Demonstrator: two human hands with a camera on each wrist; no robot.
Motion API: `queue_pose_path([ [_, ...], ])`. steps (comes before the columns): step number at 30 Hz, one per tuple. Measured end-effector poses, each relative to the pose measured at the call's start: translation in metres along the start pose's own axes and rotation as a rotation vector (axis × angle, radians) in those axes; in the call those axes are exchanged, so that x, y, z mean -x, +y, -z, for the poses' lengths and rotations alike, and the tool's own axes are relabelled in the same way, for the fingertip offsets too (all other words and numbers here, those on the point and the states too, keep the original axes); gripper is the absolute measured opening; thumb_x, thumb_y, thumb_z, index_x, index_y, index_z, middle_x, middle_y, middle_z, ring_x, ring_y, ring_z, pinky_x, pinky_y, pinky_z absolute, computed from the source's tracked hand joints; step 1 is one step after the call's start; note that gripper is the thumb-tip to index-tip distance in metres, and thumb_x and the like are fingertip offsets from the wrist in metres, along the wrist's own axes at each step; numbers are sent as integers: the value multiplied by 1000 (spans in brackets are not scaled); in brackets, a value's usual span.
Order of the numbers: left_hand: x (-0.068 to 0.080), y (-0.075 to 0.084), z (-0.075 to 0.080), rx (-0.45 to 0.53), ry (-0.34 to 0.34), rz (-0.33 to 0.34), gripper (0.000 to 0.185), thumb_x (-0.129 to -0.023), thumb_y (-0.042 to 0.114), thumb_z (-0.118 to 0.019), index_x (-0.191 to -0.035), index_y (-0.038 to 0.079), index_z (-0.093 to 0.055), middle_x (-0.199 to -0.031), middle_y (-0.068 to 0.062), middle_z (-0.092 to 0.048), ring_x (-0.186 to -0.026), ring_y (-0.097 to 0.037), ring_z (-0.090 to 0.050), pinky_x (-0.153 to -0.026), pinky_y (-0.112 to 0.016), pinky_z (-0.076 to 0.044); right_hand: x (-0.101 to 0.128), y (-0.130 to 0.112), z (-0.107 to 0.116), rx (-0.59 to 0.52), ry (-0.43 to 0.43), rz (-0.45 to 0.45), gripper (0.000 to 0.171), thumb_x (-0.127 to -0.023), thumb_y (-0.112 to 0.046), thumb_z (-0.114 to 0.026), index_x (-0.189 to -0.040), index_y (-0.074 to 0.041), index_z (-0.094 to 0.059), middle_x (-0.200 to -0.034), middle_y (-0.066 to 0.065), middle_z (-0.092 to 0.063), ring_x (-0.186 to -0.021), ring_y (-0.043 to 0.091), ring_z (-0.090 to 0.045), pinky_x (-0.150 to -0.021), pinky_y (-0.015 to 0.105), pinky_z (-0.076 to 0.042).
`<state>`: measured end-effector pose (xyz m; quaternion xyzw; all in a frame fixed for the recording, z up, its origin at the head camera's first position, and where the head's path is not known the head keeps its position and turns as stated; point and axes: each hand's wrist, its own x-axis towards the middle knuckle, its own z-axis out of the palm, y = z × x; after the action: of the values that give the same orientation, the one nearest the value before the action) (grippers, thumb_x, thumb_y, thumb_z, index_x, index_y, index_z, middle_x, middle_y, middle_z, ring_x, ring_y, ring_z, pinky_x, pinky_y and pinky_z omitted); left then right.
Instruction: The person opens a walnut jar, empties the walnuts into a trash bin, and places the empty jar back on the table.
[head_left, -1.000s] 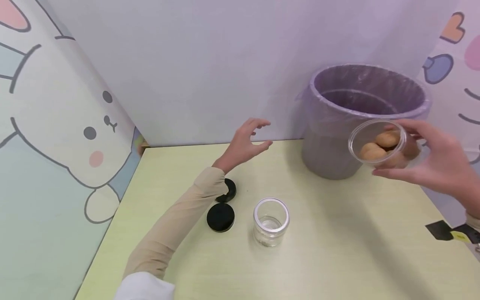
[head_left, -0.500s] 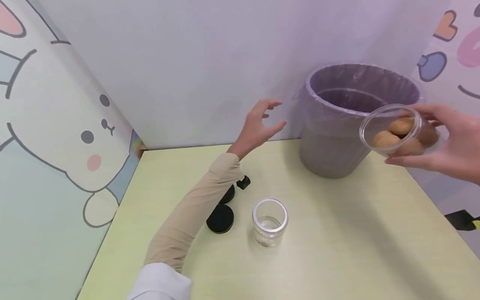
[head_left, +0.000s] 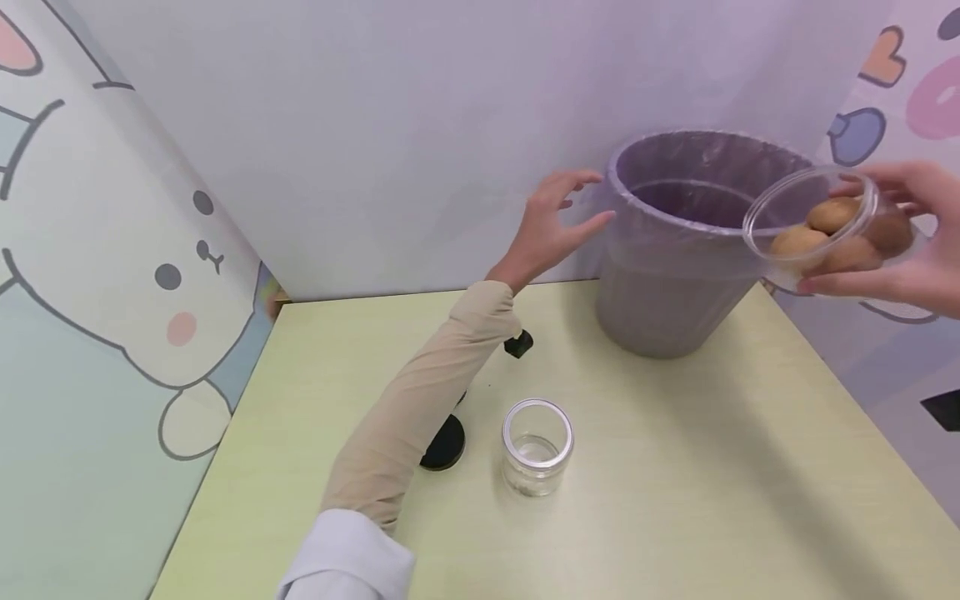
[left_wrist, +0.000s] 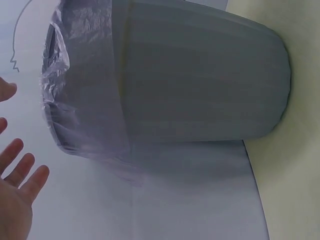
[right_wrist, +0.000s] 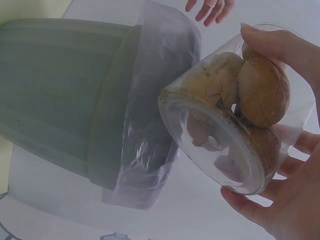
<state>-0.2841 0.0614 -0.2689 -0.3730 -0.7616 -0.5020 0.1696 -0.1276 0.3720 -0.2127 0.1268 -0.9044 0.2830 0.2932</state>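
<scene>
The right hand (head_left: 911,250) is cut off by the right picture edge in the head view; its wrist is not shown. A black lid (head_left: 444,443) near the left edge of the table (head_left: 675,500) is partly covered by the left sleeve (head_left: 420,400). The left hand (left_wrist: 15,195) is cut off at the left edge of the left wrist view. The bin (left_wrist: 200,85) interior is not visible there.

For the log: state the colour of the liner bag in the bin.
The liner bag is translucent pale purple, folded over the grey bin's rim; the head view shows it best.
</scene>
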Motion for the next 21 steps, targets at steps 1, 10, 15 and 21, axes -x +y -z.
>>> queue_pose_path([
  [1,-2,1,-2,6,-1,-6,43,-82,24,-74,-121,11,-61,-120,3,-57,-108,-5,-46,-89,-18,-41,-1,0,1,3,4,-3,104,-35,4,-91,-130,-20,-55,-105,-33,-49,-91,-13,-42,-82,11,-24],
  [10,-10,9,-26,-57,-53,-65,39,-82,29,-74,-116,13,-63,-122,2,-55,-125,0,-36,-103,-14,-23,-12,9,7,37,12,-75,99,-43,-1,-91,-129,-30,-52,-103,-33,-46,-90,-12,-37,-83,10,-25],
  [15,-11,10,-38,-153,-12,-98,33,-82,32,-74,-109,15,-67,-116,2,-54,-121,-8,-39,-101,-16,-24,-22,14,11,92,-26,-164,90,-53,-9,-90,-127,-36,-47,-99,-34,-39,-89,-13,-32,-79,11,-23],
  [21,-7,14,-45,-207,-31,-120,26,-83,36,-73,-99,16,-70,-109,1,-54,-108,-13,-42,-96,-17,-28,-28,18,15,75,1,-209,87,-50,-8,-90,-119,-40,-47,-94,-29,-40,-85,-12,-34,-73,9,-23],
])
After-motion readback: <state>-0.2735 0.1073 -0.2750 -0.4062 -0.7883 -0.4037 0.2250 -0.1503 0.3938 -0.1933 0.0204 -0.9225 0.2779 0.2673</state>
